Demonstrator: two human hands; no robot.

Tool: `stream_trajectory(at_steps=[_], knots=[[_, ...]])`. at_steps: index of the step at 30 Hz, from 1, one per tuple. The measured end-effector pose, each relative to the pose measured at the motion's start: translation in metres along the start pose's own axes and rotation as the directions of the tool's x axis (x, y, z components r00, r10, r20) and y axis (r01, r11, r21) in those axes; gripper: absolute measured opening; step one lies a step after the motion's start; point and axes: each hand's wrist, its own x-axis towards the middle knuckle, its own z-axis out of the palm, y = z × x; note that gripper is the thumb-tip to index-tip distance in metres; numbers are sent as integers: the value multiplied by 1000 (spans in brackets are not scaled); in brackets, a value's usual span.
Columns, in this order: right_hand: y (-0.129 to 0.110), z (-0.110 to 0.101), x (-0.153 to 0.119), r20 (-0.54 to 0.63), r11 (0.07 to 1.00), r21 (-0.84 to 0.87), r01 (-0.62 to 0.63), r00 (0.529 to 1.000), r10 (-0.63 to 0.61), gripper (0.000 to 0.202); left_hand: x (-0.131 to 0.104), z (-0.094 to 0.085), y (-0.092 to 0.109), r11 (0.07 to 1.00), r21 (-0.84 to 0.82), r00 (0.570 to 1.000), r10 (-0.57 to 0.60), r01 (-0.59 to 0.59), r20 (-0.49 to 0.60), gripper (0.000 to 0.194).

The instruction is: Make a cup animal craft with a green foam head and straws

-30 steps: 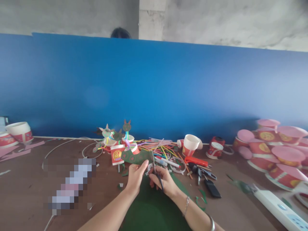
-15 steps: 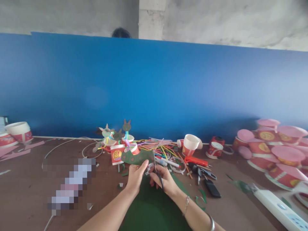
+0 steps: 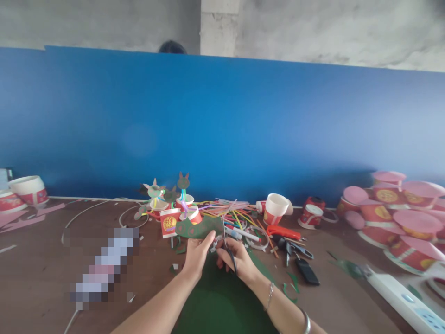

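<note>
My left hand (image 3: 197, 254) pinches a piece of dark green paper (image 3: 199, 227) between thumb and fingers; pinkish marks show on it. In my right hand (image 3: 239, 260) is a pair of scissors (image 3: 231, 260) with dark handles, its blades pointing up against the paper's right edge. Below both hands lies a large dark green sheet (image 3: 222, 299). Just behind the paper stand red-and-white paper cups (image 3: 170, 223), some topped with animal-head cutouts (image 3: 183, 182). Small white bits between my hands are too small to make out.
Coloured sticks and markers (image 3: 246, 234) lie behind my right hand, near a white cup (image 3: 276, 208), an orange tool (image 3: 283, 232) and keys (image 3: 288, 253). Pink-topped cups (image 3: 415, 222) are stacked right, above a power strip (image 3: 405, 297). A blue partition (image 3: 222, 125) closes the back.
Hardly anything differs. Both hands keep their grip in nearly the same place, and the view has shifted very slightly.
</note>
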Motion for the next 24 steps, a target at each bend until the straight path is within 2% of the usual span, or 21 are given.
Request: stream_trajectory(at_steps=[13, 24], knots=[[-2, -1, 0, -21, 1000, -8, 8, 1000, -8, 36, 3, -4, -7, 999, 1, 999, 33, -33, -40, 23], [0, 0, -1, 6, 1000, 7, 23, 1000, -23, 33, 1, -2, -4, 1000, 5, 999, 31, -31, -15, 28]])
